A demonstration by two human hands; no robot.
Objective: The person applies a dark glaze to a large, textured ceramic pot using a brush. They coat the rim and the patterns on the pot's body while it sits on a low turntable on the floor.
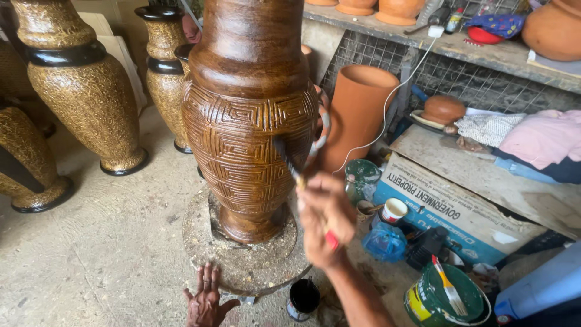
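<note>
Two hands are at work low in the scene. Nearest, the left hand lies flat with fingers spread on the near rim of the round turntable slab, holding nothing. Just right of it stands a small black paint tin. The right hand, blurred, is closed around the handle of a paintbrush, its dark bristles touching the carved belly of the large brown clay vase. That vase stands upright at the slab's centre. It looks heavy, rigid and breakable, and its glossy surface appears wet, so slippery; in my judgement it is best taken at the narrow foot and the neck, not by the carved belly. To the right sit a green bucket with a brush in it and a cardboard box. Farther back stand an unglazed terracotta pot and, far left, gold-textured vases.
</note>
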